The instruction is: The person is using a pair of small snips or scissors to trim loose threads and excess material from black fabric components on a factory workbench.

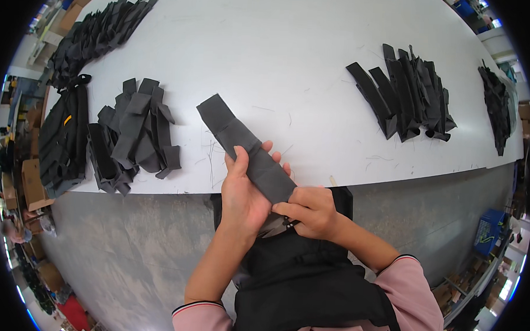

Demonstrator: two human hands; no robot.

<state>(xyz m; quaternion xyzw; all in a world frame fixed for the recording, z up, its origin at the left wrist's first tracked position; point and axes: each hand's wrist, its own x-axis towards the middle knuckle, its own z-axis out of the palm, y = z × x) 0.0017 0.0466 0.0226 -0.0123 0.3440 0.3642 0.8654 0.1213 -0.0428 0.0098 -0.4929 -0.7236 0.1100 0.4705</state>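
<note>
A folded dark grey fabric strip (234,132) slants over the table's front edge, its far end pointing up and to the left. My left hand (243,191) is closed around it from beneath, thumb on its left edge and fingertips showing past its right edge. At the strip's near end, my right hand (313,212) is closed in a pinch on the lower corner. A small black thing (288,223) shows beneath the right fingers; its kind is too hidden to tell.
Piles of similar strips lie on the white table (268,60): a left pile (141,126), a far-left pile (103,34) and a right pile (410,92). A black bag (64,138) rests at the left edge, a dark bundle (497,109) at the far right. A blue crate (489,231) stands beyond.
</note>
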